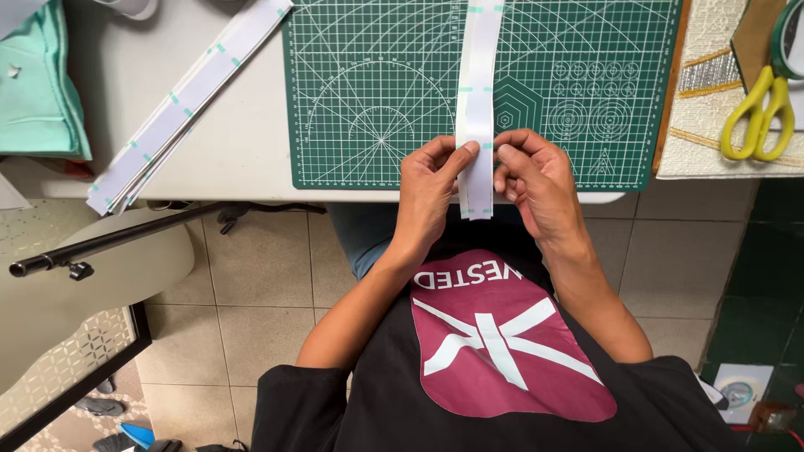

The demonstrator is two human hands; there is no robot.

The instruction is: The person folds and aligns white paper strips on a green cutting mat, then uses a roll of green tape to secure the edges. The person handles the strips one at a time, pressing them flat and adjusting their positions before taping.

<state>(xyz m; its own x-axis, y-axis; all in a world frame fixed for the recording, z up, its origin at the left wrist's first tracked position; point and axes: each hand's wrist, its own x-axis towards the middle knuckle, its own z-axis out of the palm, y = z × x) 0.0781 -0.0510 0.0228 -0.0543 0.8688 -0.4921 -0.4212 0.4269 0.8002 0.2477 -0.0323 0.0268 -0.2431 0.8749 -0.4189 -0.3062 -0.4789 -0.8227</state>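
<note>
- Pale tabletop carries a green cutting mat, with tiled floor below the near edge.
- Left hand and right hand each pinch the near end of a long white strip, fingers closed on its two edges, apparently to keep it taut and flat.
- Beyond the hands the strip runs away across the mat.
- Far to the left lies a stack of similar strips; to the right, yellow scissors lie within reach.
</note>
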